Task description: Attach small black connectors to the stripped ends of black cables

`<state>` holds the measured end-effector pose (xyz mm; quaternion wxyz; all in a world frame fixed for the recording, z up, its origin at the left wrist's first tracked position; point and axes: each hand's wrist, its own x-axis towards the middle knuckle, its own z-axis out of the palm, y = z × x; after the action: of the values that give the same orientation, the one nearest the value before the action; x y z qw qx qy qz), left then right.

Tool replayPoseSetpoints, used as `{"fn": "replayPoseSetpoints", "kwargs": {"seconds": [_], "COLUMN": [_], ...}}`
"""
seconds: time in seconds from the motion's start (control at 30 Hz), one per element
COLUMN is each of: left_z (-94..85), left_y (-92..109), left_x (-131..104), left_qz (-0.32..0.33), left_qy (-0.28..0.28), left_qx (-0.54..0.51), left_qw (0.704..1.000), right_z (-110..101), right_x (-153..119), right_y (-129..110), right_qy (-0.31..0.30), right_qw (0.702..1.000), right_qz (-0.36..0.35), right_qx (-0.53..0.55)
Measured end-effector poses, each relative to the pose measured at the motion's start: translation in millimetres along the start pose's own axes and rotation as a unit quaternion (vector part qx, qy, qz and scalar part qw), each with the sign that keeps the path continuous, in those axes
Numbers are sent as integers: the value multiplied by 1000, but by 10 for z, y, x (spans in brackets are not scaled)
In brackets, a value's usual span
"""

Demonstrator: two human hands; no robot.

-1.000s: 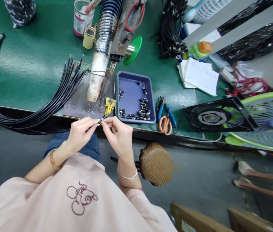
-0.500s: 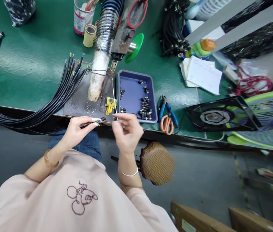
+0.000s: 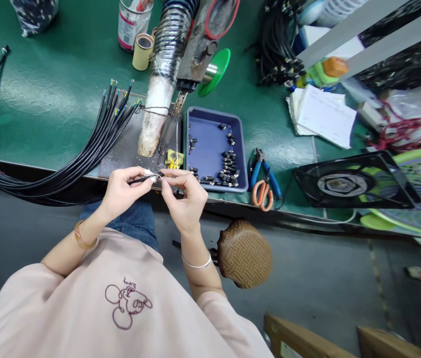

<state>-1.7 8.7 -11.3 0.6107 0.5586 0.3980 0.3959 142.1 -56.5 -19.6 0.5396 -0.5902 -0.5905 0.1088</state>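
The left hand (image 3: 123, 191) pinches a black cable (image 3: 140, 178) level while the right hand (image 3: 184, 194) fingers pinch its tip, near the blue tray (image 3: 210, 149) for reach

The right hand (image 3: 185, 195) is back at the cable (image 3: 140, 179) end — half a second ago it was lifted away with fingers spread, blurred. Now its fingertips meet those of the left hand (image 3: 123, 191) again, just in front of the tray (image 3: 206, 149), much as a second ago.
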Motion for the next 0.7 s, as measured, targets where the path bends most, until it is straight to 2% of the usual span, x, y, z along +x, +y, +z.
{"fn": "replayPoseSetpoints", "kwargs": {"seconds": [0.2,0.5,0.7], "left_z": [12,16,9], "left_y": [3,19,5], "left_x": [91,105,108], "left_qz": [12,8,12], "left_qy": [10,17,17], "left_qx": [13,21,33], "left_qw": [1000,1000,999], "right_z": [47,37,31], "right_x": [68,74,98], "right_y": [10,7,-9], "right_qy": [31,15,14], "right_qw": [998,1000,1000], "right_qz": [-48,-19,-24], "right_qx": [-22,-13,-3]}}
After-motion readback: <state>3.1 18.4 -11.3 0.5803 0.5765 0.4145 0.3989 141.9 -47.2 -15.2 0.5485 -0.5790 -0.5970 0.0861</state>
